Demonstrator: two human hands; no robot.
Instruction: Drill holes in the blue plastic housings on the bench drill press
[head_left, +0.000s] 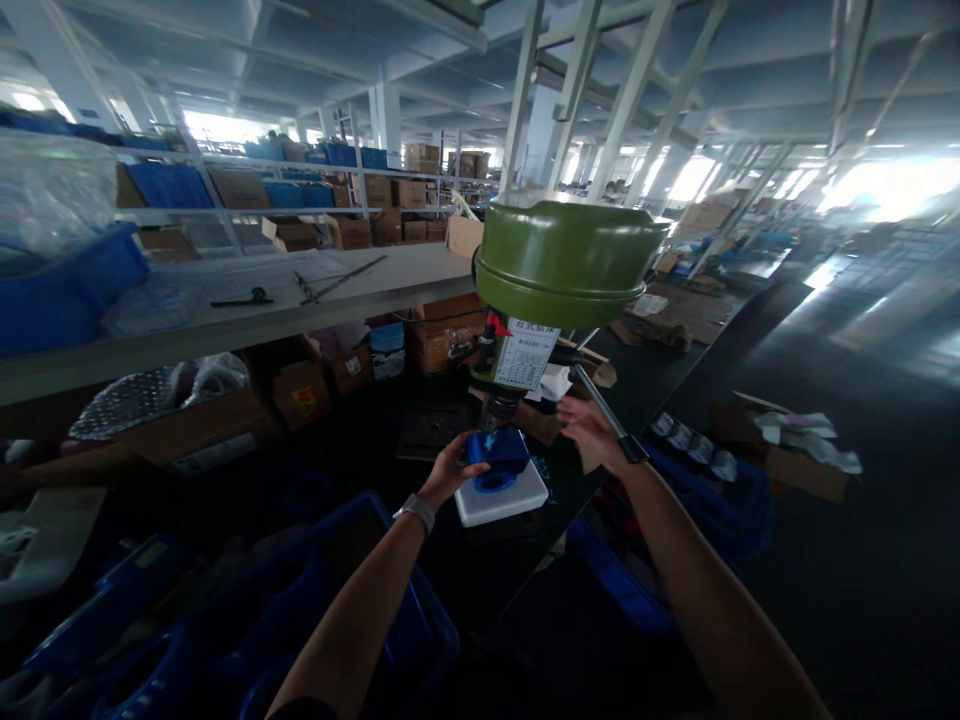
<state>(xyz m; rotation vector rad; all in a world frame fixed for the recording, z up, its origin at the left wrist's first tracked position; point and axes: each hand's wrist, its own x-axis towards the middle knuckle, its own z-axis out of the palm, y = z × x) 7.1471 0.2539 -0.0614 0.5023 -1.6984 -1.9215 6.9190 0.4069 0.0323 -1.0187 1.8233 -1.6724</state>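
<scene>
A blue housing part [501, 450] with a rounded lower section rests on a white block [517, 497] beneath the drill press. My left hand [452, 468] is closed on its left side, thumb across the front. The drill press has a green head [570, 255], and its chuck [501, 405] is just above the blue part. My right hand [592, 432] is beside the press's feed lever [604, 405], fingers stretched out to the left and slightly blurred. It does not appear to grip the lever. Small blue chips [546, 475] lie beside the white block.
At lower left, a blue crate [442, 620] stands near more blue parts [142, 670]. Another blue bin [622, 585] is below my right arm. A shelf board [405, 283] runs along the back left, with cardboard boxes [442, 345] under it. An open carton [806, 470] sits on the right.
</scene>
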